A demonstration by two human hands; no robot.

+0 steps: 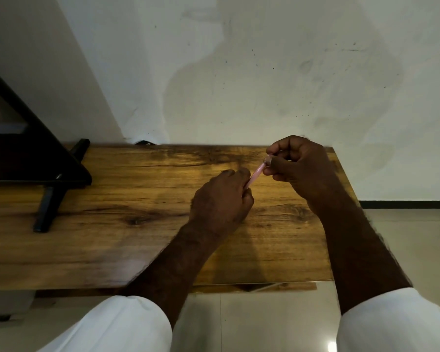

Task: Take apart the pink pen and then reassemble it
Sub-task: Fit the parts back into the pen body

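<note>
The pink pen (256,174) is held slanted above the wooden table (127,224), between both hands. My left hand (221,199) is closed around its lower end. My right hand (297,166) pinches its upper end between thumb and fingertips. Only a short stretch of the pink barrel shows between the two hands; both ends are hidden by fingers.
A black monitor (23,148) on a black stand (48,204) takes up the table's left part. A white wall rises right behind the table. The table's right edge lies just beyond my right hand, with tiled floor (417,237) past it.
</note>
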